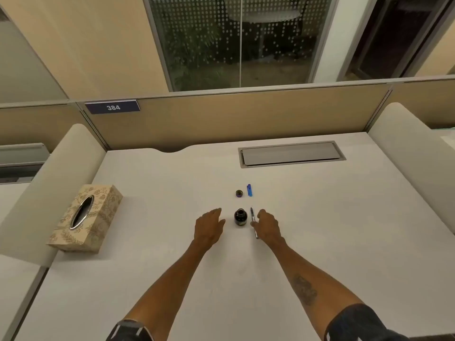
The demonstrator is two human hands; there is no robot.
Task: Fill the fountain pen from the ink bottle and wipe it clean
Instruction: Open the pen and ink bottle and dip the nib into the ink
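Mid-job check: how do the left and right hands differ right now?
The left hand holds nothing, its fingers relaxed; the right hand grips the fountain pen. The left hand lies left of the open ink bottle, the right hand on its right, with the pen between them. Both flank the bottle, palms down.

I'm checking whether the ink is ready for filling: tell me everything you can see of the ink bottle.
The ink bottle is small, round, of dark glass as it looks, with a short neck and a pale label low on its front. It stands upright and uncapped on the white desk; its cap lies farther back. It sits between the left hand and the right hand, which holds the fountain pen beside it. Only the desk touches it.
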